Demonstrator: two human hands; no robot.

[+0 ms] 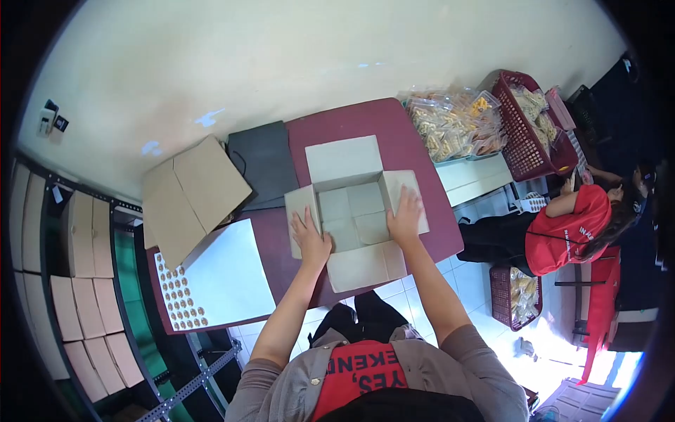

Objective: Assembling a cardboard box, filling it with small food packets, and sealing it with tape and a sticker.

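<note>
An open cardboard box [353, 213] sits before me on the maroon table [343, 124], its flaps folded outward and nothing inside. On its left flap lies my left hand [312, 241], fingers spread, with the thumb by the box's near left corner. My right hand [406, 216] rests on the right flap, slightly blurred, its thumb beside the inner edge. Both hands touch the box from above without closing around it.
A closed carton [198, 192] and a white sheet with round stickers [227, 279] are on the left. Packed snack bags [453, 124] and a maroon basket [527, 137] stand on the right, near a person in red [567, 229]. Shelves [113, 274] hold several boxes.
</note>
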